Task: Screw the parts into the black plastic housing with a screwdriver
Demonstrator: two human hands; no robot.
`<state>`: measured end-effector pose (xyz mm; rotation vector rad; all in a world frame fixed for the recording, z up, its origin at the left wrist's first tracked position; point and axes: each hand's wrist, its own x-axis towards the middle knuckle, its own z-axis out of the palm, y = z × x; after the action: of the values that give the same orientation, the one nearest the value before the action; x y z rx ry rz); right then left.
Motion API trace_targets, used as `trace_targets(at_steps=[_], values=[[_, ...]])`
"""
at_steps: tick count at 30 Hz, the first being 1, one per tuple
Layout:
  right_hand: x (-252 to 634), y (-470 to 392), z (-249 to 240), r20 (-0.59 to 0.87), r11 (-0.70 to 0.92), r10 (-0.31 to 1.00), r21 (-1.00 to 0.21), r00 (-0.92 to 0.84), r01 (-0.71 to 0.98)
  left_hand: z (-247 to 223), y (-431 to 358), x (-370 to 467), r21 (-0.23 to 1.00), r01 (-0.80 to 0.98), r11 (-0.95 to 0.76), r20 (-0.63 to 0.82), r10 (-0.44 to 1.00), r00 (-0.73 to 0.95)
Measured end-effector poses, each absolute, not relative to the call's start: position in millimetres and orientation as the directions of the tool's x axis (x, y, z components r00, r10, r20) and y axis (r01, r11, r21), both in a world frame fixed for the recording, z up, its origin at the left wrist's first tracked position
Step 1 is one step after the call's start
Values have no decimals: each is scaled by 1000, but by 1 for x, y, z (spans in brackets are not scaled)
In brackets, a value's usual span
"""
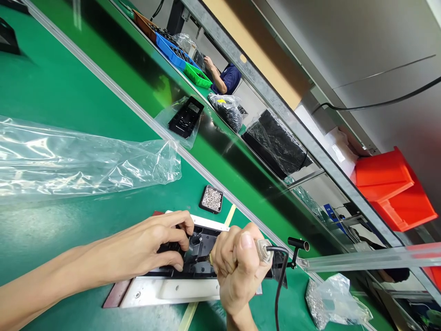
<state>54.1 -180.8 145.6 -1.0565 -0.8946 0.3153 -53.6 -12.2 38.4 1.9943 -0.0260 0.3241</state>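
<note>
A long black plastic housing [200, 250] lies in a white fixture [172, 290] with dark red ends, on the green bench. My left hand [158, 243] has its curled fingers on the left part of the housing, gripping a black piece there; the fingers hide most of that piece. In my fist, my right hand [237, 262] holds a corded electric screwdriver [264, 250], tilted over the housing. Its black cable leaves the end and runs downward. The screwdriver's tip is hidden behind my fingers. Beyond the fixture sits a small black tray of screws [212, 198].
A clear plastic bag [86, 158] spreads at the left. Past the metal rail lies a black plastic part [186, 117] on the belt. A bag of small metal parts [320, 303] is at lower right, near a black tube holder [298, 246]. Red bins [392, 188] hang right; another person's arm [217, 76] shows behind.
</note>
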Motion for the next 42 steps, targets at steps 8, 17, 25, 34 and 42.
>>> trace_targets(at_steps=[8,17,25,34,42], values=[[55,-180,147,492,481,616,-853,616,200,45,-12,-54,902,-101,-419,166,120,979],[53,-181,146,468,450,612,-869,637,206,43,-12,-54,891,-130,-434,197,113,974],[55,-181,146,475,469,614,-862,630,192,41,-12,-54,888,-142,-437,218,128,967],[54,-181,145,472,464,612,-864,634,195,37,-12,-53,879,-163,-447,243,128,962],[55,-181,146,472,448,617,-869,630,212,42,-12,-54,895,-128,-428,202,132,970]])
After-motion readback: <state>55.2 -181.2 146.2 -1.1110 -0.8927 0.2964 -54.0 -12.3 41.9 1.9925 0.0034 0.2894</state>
